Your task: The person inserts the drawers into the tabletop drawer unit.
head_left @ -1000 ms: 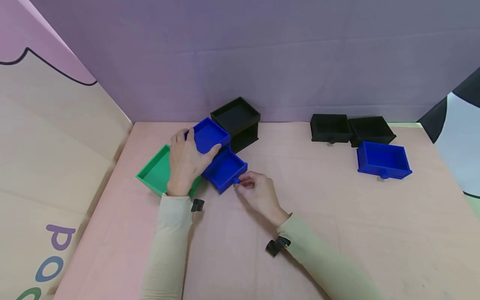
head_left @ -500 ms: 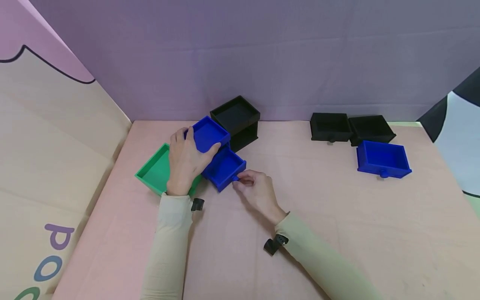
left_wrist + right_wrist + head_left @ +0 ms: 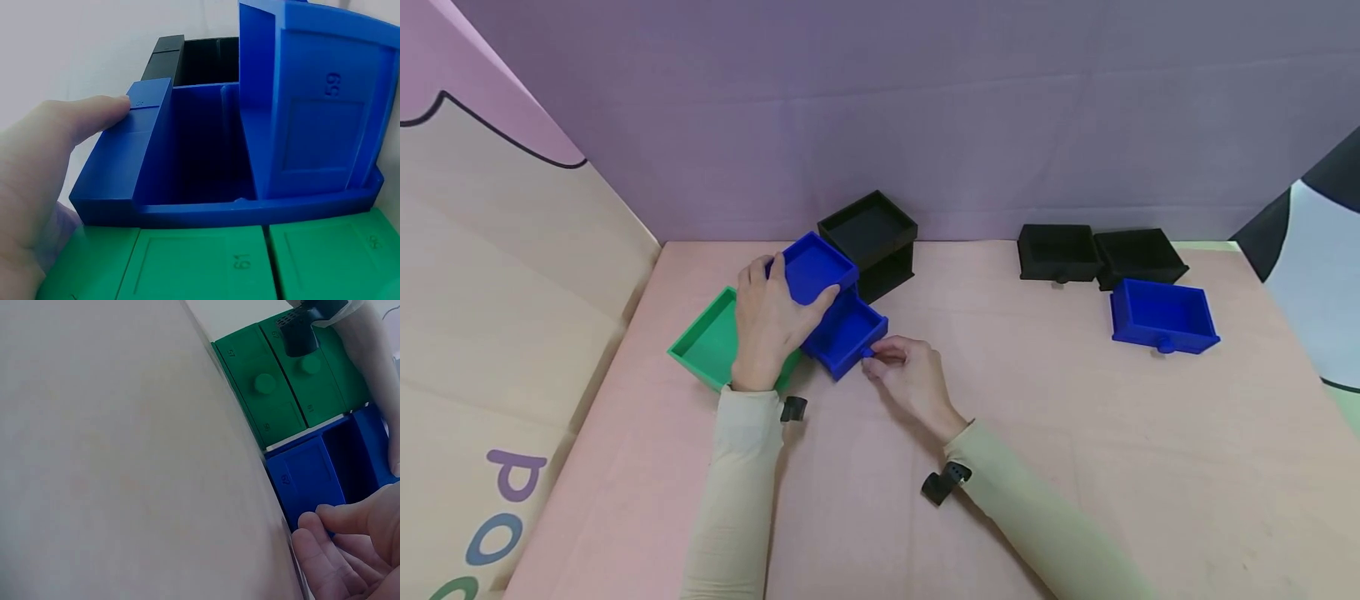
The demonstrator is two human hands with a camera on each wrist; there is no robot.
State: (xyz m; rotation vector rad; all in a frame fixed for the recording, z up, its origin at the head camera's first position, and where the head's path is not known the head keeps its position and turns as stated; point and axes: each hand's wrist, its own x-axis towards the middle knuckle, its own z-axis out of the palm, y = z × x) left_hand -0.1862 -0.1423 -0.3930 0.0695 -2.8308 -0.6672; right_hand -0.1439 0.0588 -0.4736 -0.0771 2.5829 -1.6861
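A blue drawer [image 3: 847, 333] sticks partly out of the lower opening of a blue cabinet [image 3: 815, 268]. My left hand [image 3: 766, 325] grips the cabinet from above, its thumb [image 3: 103, 112] lying along one side in the left wrist view. With thumb and fingertips, my right hand [image 3: 916, 375] pinches the small knob [image 3: 867, 352] on the drawer front. In the right wrist view those fingertips cover the knob, while the drawer front [image 3: 303, 478] shows beside them. A green cabinet [image 3: 703, 346] adjoins the blue one, partly hidden beneath my left hand and wrist.
Behind the blue cabinet stands a black cabinet [image 3: 880, 237] with an open front, near the purple wall. Toward the right lie two black drawers, one [image 3: 1060, 252] left of the other [image 3: 1141, 256], with another blue drawer [image 3: 1165, 317] in front of them.
My right hand has pushed the blue drawer slightly farther into the blue cabinet, moving up and left. The left hand keeps its grip, and the view has shifted a little.
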